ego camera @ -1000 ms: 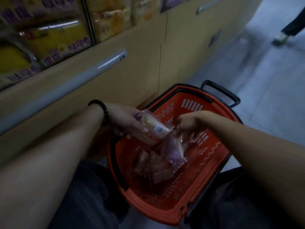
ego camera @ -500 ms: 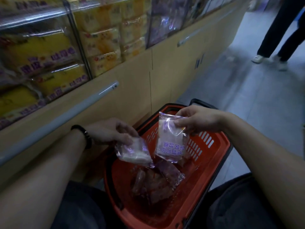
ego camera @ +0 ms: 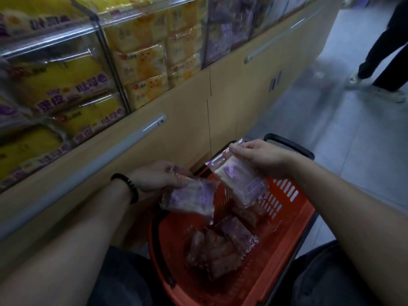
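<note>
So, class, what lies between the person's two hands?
In the head view, just two packets: the left packet in the left hand, the right packet in the right hand.

packets [ego camera: 220,250] lie in the basket [ego camera: 284,246], right of the shelf [ego camera: 136,69].

On your left runs a long display case [ego camera: 103,25] with clear dividers, stacked with yellow bread packets [ego camera: 141,60] and, farther along, purple packets [ego camera: 229,25]. Below it you have a tan cabinet front [ego camera: 187,115] with door seams, and a grey bar handle [ego camera: 92,162] lies along it; a second handle [ego camera: 280,39] shows farther down. The floor [ego camera: 344,138] to your right is pale grey tile. Another person's dark trouser legs [ego camera: 388,47] and white shoes [ego camera: 390,94] stand up the aisle. The light is dim.
</note>
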`<action>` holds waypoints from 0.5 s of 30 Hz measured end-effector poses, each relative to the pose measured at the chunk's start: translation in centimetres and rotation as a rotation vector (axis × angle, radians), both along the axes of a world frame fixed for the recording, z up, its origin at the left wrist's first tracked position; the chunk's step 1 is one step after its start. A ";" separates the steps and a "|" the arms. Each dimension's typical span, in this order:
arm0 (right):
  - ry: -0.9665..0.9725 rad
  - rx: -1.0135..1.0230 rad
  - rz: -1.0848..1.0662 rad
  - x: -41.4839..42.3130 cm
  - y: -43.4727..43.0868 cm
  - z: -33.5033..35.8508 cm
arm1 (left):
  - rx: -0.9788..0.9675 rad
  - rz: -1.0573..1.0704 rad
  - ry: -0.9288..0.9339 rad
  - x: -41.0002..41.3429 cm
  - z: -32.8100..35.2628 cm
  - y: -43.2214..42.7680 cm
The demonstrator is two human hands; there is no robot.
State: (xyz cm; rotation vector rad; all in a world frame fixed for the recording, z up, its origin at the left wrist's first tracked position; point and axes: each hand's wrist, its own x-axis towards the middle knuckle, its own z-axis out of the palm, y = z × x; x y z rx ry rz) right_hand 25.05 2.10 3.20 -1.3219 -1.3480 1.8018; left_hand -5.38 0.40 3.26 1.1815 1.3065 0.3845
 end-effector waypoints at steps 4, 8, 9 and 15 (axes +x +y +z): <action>-0.038 -0.038 0.026 -0.3 0.3 -0.3 | -0.022 0.050 -0.146 -0.3 -0.5 0.5; -0.016 -0.069 0.127 0.6 0.5 0.4 | 0.049 0.037 -0.162 -0.1 -0.8 0.7; 0.001 -0.088 0.136 0.9 0.6 0.4 | 0.048 0.041 -0.155 -0.1 -0.8 0.6; 0.053 -0.041 0.256 1.6 0.8 0.3 | 0.066 0.080 -0.146 -0.2 -0.9 0.6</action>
